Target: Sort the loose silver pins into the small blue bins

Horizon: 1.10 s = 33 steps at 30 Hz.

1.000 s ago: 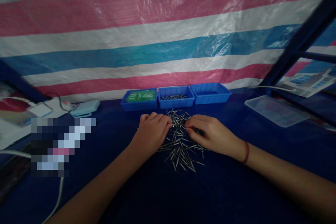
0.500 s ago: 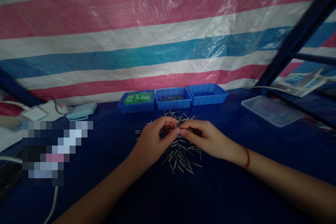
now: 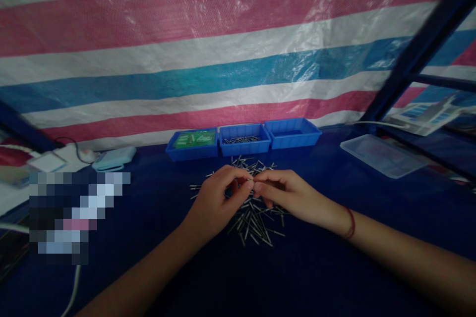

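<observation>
A loose heap of small metal pins [image 3: 256, 218] lies on the dark blue table cover [image 3: 260, 277]. My left hand [image 3: 217, 200] and my right hand [image 3: 286, 193] are raised just over the heap. Their fingertips meet in a pinch above the pins. Both pinch what looks like a small metal pin, too small to make out clearly. A red cord circles my right wrist.
Three blue trays stand in a row behind the heap: the left tray [image 3: 193, 144] holds green pieces, the middle tray [image 3: 243, 140] holds metal pins, the right tray [image 3: 293, 133] looks dark inside. A clear plastic lid [image 3: 383, 155] lies right; a light blue case [image 3: 113, 158] left.
Both hands lifted off the heap and brought their fingertips together in a pinch. Since half a second ago they have hardly moved.
</observation>
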Each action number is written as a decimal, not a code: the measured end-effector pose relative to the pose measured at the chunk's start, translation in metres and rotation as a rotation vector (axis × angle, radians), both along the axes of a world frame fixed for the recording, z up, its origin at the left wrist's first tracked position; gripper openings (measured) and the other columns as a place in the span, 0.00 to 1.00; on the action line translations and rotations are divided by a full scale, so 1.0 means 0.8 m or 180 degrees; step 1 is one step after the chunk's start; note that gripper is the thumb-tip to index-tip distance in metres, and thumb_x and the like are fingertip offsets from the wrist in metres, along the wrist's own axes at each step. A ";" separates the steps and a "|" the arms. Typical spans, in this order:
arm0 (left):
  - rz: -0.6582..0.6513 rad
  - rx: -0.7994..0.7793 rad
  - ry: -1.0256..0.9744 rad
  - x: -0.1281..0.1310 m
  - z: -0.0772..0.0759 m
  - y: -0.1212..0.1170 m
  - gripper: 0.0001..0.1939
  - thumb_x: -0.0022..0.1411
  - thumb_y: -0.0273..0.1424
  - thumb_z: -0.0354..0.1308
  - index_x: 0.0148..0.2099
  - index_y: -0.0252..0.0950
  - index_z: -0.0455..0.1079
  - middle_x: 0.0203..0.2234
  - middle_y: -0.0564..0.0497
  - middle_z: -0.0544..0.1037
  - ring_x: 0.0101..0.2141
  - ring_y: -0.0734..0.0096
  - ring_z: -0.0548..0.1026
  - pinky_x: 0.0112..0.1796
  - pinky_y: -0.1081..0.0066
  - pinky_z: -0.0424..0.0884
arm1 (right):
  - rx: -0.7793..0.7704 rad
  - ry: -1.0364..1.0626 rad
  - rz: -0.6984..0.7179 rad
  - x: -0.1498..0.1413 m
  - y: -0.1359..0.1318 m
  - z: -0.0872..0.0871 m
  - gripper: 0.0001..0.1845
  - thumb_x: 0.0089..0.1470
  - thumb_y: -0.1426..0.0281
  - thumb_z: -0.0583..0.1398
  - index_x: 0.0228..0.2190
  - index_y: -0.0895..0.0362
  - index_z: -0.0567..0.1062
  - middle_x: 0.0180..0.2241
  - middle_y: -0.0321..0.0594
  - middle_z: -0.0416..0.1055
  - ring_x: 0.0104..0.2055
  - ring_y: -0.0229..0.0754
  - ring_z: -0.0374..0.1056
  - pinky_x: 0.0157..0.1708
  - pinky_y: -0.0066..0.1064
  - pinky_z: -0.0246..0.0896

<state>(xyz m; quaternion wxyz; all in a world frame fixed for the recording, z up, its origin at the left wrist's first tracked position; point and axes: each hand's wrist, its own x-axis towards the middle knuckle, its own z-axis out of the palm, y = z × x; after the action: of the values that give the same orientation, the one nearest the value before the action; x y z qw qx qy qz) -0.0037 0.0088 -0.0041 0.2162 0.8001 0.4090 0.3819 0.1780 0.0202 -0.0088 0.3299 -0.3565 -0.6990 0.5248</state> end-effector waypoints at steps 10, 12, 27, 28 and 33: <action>0.0125 0.0120 0.0244 -0.003 -0.007 0.007 0.04 0.62 0.29 0.53 0.38 0.38 0.68 0.32 0.53 0.71 0.30 0.74 0.70 0.33 0.71 0.67 | 0.0212 0.0059 -0.0518 0.002 0.004 -0.005 0.09 0.48 0.67 0.61 0.31 0.59 0.72 0.19 0.30 0.65 0.20 0.30 0.58 0.20 0.26 0.53; 0.0125 0.0120 0.0311 -0.004 -0.009 0.007 0.04 0.62 0.29 0.53 0.39 0.38 0.68 0.33 0.52 0.70 0.32 0.73 0.70 0.35 0.69 0.68 | 0.0295 0.0082 -0.0524 0.002 0.004 -0.005 0.08 0.47 0.68 0.61 0.31 0.58 0.72 0.19 0.30 0.65 0.20 0.30 0.58 0.20 0.26 0.53; -0.0040 0.0255 0.0571 -0.006 -0.012 0.010 0.09 0.66 0.29 0.45 0.39 0.36 0.67 0.38 0.48 0.69 0.40 0.68 0.69 0.43 0.64 0.67 | 0.1877 -0.0896 -0.0517 0.007 0.001 0.004 0.08 0.56 0.67 0.57 0.32 0.57 0.75 0.28 0.37 0.71 0.28 0.34 0.65 0.28 0.28 0.59; 0.0063 0.0252 0.0568 -0.006 -0.011 0.011 0.09 0.66 0.30 0.46 0.39 0.36 0.67 0.37 0.48 0.69 0.39 0.68 0.70 0.42 0.65 0.67 | 0.2006 -0.1010 -0.0533 0.007 0.005 0.007 0.10 0.56 0.67 0.56 0.30 0.57 0.75 0.28 0.37 0.71 0.29 0.35 0.65 0.28 0.29 0.59; 0.0623 0.0196 0.0558 -0.019 -0.009 0.022 0.11 0.65 0.33 0.47 0.46 0.35 0.65 0.31 0.50 0.71 0.31 0.70 0.70 0.35 0.67 0.68 | 0.2522 -0.1268 -0.1147 0.004 0.053 0.024 0.11 0.56 0.66 0.55 0.30 0.58 0.74 0.29 0.39 0.73 0.27 0.36 0.65 0.29 0.31 0.59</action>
<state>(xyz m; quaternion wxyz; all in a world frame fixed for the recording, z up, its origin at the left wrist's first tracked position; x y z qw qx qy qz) -0.0189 0.0268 -0.0111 0.1166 0.7929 0.4905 0.3422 0.1811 0.0628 0.0103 0.3857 -0.4124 -0.8220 0.0740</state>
